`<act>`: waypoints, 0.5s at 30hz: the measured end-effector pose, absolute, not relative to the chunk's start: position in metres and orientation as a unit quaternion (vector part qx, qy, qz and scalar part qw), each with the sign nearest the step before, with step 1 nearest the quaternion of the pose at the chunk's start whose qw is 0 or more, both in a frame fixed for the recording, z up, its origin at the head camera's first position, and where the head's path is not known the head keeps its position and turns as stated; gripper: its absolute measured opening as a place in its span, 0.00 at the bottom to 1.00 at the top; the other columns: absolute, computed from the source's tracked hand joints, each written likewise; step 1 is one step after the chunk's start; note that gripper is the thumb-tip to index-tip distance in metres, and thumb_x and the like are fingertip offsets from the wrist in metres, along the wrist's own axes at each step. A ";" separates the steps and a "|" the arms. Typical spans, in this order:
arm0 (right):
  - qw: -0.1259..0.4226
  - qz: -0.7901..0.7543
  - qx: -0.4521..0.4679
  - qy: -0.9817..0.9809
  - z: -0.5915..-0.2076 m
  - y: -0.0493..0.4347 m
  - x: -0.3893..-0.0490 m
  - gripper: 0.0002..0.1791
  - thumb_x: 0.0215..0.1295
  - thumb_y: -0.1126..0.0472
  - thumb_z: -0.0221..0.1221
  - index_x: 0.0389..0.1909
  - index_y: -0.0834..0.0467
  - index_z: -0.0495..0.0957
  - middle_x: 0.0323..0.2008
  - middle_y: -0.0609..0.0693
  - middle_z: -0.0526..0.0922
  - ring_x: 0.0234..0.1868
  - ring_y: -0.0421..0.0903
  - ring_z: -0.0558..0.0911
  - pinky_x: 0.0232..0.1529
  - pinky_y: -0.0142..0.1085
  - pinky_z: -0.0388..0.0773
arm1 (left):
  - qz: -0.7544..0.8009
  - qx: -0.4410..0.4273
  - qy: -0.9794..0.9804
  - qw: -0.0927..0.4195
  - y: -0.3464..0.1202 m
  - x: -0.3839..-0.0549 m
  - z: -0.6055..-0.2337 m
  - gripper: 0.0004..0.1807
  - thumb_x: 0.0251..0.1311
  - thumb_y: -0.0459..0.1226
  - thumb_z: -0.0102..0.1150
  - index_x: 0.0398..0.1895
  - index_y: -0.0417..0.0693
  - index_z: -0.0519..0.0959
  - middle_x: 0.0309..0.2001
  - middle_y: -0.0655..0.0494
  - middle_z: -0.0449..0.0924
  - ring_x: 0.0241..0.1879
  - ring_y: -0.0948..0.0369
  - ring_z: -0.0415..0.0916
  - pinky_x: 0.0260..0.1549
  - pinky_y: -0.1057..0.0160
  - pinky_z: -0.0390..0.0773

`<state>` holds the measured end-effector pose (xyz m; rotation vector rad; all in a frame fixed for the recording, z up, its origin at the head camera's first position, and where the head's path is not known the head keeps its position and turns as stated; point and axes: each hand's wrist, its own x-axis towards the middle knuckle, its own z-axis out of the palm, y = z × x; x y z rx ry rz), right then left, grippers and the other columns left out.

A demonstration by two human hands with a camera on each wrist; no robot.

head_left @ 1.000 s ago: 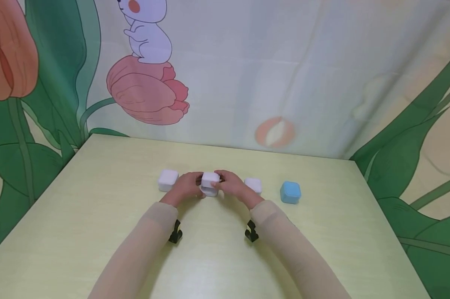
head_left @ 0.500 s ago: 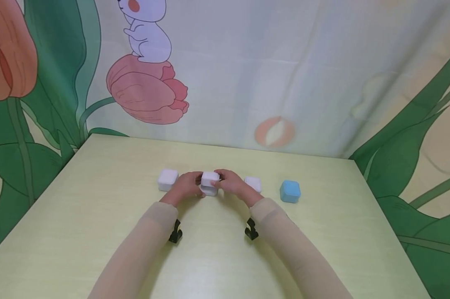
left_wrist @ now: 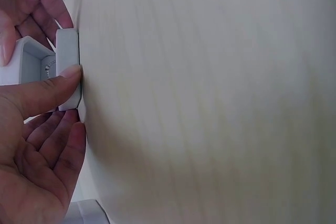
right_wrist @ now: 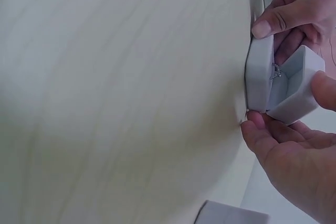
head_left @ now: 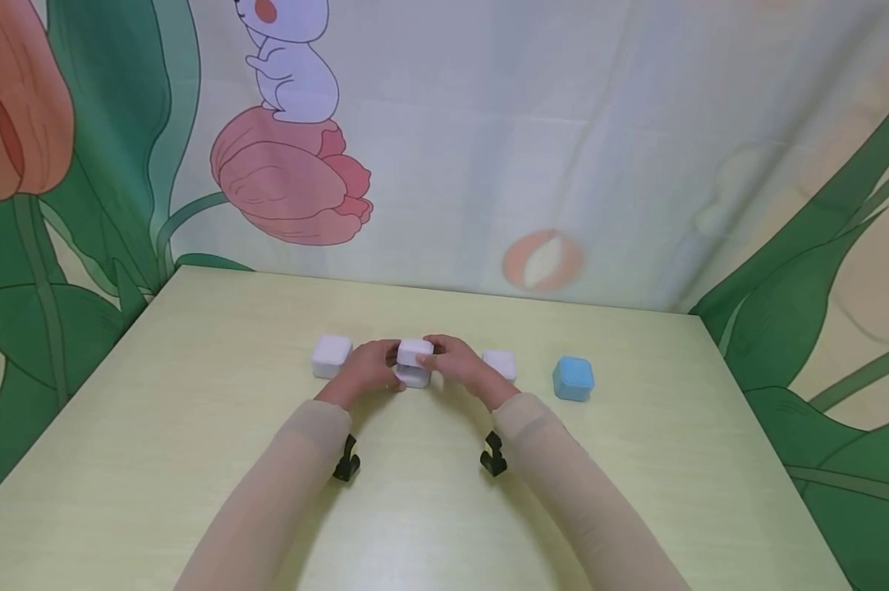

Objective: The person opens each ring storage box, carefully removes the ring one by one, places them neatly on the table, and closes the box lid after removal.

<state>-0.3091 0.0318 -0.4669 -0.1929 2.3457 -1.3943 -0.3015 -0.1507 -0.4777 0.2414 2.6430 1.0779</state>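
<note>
A small white ring box (head_left: 414, 353) stands on the table between both hands, its lid partly raised. A ring (left_wrist: 48, 70) with a bright stone sits inside, also visible in the right wrist view. My left hand (head_left: 368, 366) grips the base (left_wrist: 67, 51) of the box, thumb on its front and fingers at its side. From the other side, my right hand (head_left: 455, 359) holds the raised lid (right_wrist: 296, 98), thumb on its front and fingers lower, near the hinge side.
A closed white box (head_left: 332, 355) stands left of the left hand. Behind the right wrist is another white box (head_left: 500, 365), partly covered. A blue box (head_left: 573, 378) stands further right. A printed curtain (head_left: 444, 148) hangs behind the pale table (head_left: 429, 509).
</note>
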 end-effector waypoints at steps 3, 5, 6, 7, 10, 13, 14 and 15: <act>0.203 -0.503 -0.069 0.838 -0.467 0.032 -0.310 0.32 0.76 0.57 0.56 0.75 0.65 0.63 0.73 0.63 0.71 0.74 0.58 0.71 0.77 0.50 0.65 | 0.379 0.079 0.911 0.143 -0.151 -0.301 -0.477 0.44 0.52 0.28 0.71 0.75 0.32 0.64 0.73 0.38 0.70 0.74 0.44 0.68 0.76 0.48 0.64; 0.203 -0.500 -0.069 0.839 -0.468 0.032 -0.311 0.32 0.76 0.57 0.55 0.75 0.64 0.63 0.73 0.63 0.70 0.73 0.58 0.71 0.77 0.50 0.66 | 0.384 0.077 0.908 0.147 -0.151 -0.301 -0.477 0.45 0.52 0.28 0.71 0.75 0.32 0.63 0.73 0.38 0.70 0.74 0.45 0.68 0.77 0.49 0.64; 0.206 -0.501 -0.068 0.838 -0.469 0.032 -0.312 0.31 0.77 0.56 0.54 0.76 0.64 0.63 0.74 0.62 0.70 0.73 0.58 0.71 0.77 0.50 0.66 | 0.383 0.077 0.909 0.147 -0.151 -0.301 -0.477 0.45 0.52 0.28 0.71 0.75 0.33 0.63 0.73 0.39 0.70 0.74 0.45 0.68 0.77 0.49 0.64; 0.208 -0.501 -0.067 0.837 -0.470 0.032 -0.312 0.31 0.77 0.56 0.54 0.76 0.64 0.63 0.74 0.62 0.70 0.73 0.57 0.71 0.77 0.50 0.66 | 0.385 0.076 0.908 0.149 -0.151 -0.301 -0.478 0.45 0.53 0.28 0.71 0.75 0.33 0.62 0.74 0.39 0.69 0.74 0.45 0.68 0.77 0.49 0.64; 0.216 -0.507 -0.063 0.832 -0.470 0.032 -0.314 0.31 0.79 0.55 0.51 0.77 0.63 0.62 0.75 0.61 0.69 0.73 0.58 0.71 0.76 0.52 0.67 | 0.390 0.076 0.905 0.153 -0.151 -0.301 -0.478 0.46 0.53 0.28 0.71 0.76 0.32 0.61 0.74 0.39 0.68 0.75 0.46 0.68 0.76 0.50 0.65; 0.225 -0.521 -0.057 0.821 -0.469 0.032 -0.315 0.31 0.80 0.54 0.48 0.77 0.63 0.61 0.75 0.62 0.68 0.72 0.59 0.72 0.76 0.52 0.67 | 0.397 0.075 0.902 0.154 -0.151 -0.301 -0.478 0.47 0.53 0.28 0.71 0.76 0.32 0.60 0.74 0.39 0.68 0.75 0.46 0.67 0.76 0.51 0.65; 0.228 -0.526 -0.056 0.818 -0.468 0.032 -0.315 0.31 0.80 0.53 0.47 0.77 0.64 0.61 0.75 0.62 0.68 0.72 0.59 0.72 0.77 0.52 0.67 | 0.398 0.075 0.901 0.154 -0.151 -0.301 -0.478 0.47 0.52 0.28 0.71 0.76 0.32 0.60 0.74 0.40 0.68 0.75 0.46 0.67 0.76 0.51 0.65; 0.231 -0.530 -0.054 0.814 -0.468 0.032 -0.316 0.31 0.80 0.53 0.47 0.77 0.64 0.61 0.74 0.62 0.69 0.70 0.59 0.73 0.76 0.51 0.67 | 0.399 0.076 0.901 0.154 -0.151 -0.301 -0.478 0.47 0.52 0.28 0.71 0.76 0.32 0.60 0.75 0.40 0.67 0.75 0.46 0.67 0.76 0.51 0.65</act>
